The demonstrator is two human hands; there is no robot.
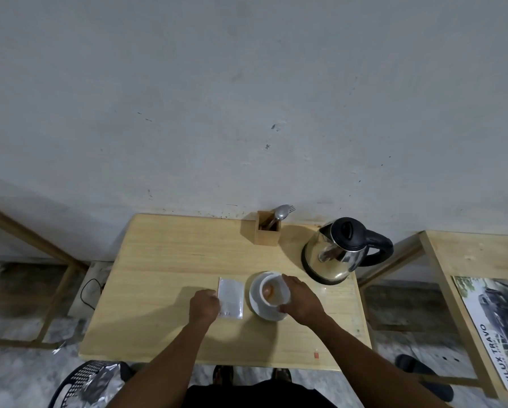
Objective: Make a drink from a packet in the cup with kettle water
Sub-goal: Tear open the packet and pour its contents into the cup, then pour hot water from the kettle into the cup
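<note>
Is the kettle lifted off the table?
No, the kettle stands on the table, with neither hand touching it.

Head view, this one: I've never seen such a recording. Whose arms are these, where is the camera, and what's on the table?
No machine here: a person wears one wide-angle camera on the head, looking down at their own bare hands. The right hand grips a white cup standing on a saucer; something orange shows inside. The left hand rests at the edge of a flat white packet. On the wooden table also stand a steel kettle and a wooden holder with a spoon and fork.
</note>
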